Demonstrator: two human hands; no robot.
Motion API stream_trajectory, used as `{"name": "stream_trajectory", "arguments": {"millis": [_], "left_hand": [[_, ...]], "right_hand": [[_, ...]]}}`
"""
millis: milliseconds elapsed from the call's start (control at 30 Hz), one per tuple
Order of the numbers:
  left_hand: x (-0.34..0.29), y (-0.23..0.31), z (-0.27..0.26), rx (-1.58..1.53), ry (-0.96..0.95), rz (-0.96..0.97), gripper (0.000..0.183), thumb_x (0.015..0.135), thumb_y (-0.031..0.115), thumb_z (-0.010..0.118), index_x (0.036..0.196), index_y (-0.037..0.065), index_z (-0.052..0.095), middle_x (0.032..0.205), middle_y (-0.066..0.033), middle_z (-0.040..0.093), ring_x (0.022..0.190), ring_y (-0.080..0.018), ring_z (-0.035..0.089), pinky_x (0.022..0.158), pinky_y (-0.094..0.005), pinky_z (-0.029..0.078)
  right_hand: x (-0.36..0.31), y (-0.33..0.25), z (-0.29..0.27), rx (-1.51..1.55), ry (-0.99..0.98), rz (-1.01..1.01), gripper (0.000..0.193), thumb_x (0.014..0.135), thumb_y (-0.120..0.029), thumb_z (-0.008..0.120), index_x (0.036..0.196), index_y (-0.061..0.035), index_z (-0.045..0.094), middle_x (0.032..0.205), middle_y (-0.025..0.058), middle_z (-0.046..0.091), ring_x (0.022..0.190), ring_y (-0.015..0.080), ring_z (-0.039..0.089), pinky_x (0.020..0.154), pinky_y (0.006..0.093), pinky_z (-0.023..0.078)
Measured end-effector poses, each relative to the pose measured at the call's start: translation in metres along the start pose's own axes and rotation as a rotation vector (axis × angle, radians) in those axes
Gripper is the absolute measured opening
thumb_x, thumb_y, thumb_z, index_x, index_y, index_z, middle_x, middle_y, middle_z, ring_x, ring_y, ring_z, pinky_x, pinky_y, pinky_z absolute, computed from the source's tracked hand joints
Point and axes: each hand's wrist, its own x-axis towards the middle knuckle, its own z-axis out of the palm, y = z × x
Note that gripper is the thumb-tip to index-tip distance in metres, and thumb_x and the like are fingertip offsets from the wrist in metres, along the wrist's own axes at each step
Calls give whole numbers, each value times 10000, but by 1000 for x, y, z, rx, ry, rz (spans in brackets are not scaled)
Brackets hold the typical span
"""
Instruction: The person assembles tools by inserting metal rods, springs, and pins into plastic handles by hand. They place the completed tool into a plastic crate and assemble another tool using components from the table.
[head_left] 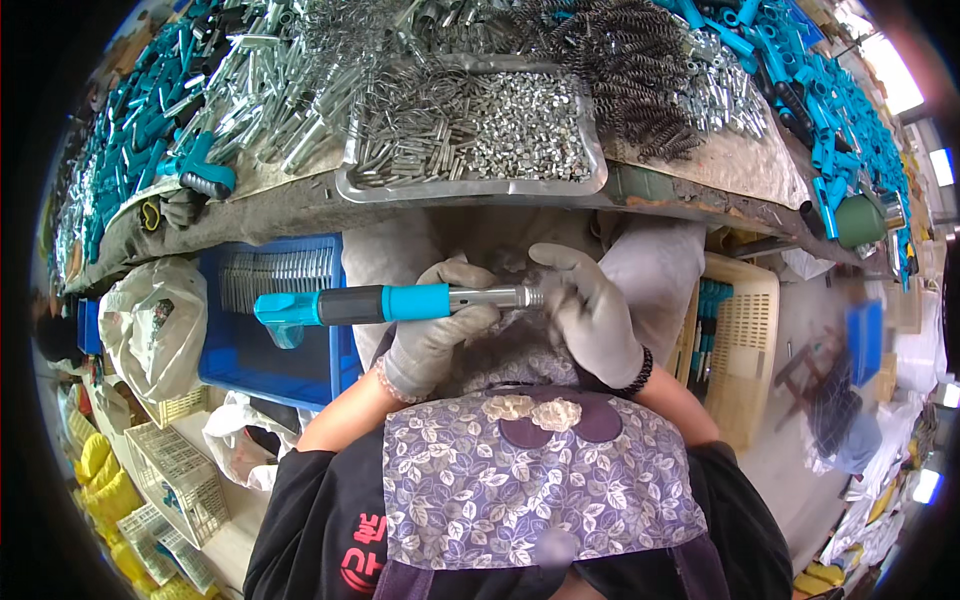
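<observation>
My left hand, in a grey work glove, is wrapped round a grafting-tool-like piece held level across my lap. It has a teal hooked end, a black ribbed grip, a teal collar and a bare metal shaft pointing right. A ringed or coiled metal part shows at the shaft's tip. My right hand, gloved too, is curled at that tip. Its inner fingers are blurred, so what they pinch is hidden.
Ahead, a grey tray on the bench holds short metal pins and small cylinders. Dark springs and teal parts are heaped around it. A blue crate stands at left, a cream crate at right, a white sack far left.
</observation>
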Motion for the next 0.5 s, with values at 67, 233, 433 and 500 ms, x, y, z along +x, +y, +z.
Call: {"name": "stream_trajectory", "arguments": {"millis": [67, 233, 433, 500], "left_hand": [[1, -1, 1, -10, -12, 7, 343, 855, 121, 773, 1119, 40, 570, 1015, -20, 659, 888, -93, 609, 822, -259, 490], [2, 6, 7, -54, 26, -39, 273, 864, 115, 757, 1079, 47, 604, 937, -4, 604, 757, -65, 555, 691, -221, 468], [5, -1, 0, -10, 20, -16, 292, 875, 119, 750, 1104, 39, 588, 943, -15, 607, 778, -68, 577, 690, -221, 473], [4, 1, 0, -16, 19, -35, 290, 876, 103, 743, 1110, 37, 584, 946, -15, 609, 782, -68, 579, 689, -223, 474]], "right_hand": [[12, 23, -6, -171, -14, -278, 451, 950, -27, 614, 1386, -41, 500, 1059, 44, 601, 976, 115, 578, 872, 266, 480], [17, 27, -5, -222, 44, -463, 405, 973, -34, 584, 1369, -16, 500, 986, 18, 596, 834, 78, 555, 769, 233, 473], [4, 7, -5, 85, -84, 19, 481, 979, -85, 620, 1420, -34, 435, 1092, 51, 581, 778, 80, 565, 686, 232, 498], [16, 19, -4, -79, -24, -351, 509, 974, -103, 632, 1434, -37, 424, 1079, 53, 588, 764, 87, 569, 688, 240, 501]]}}
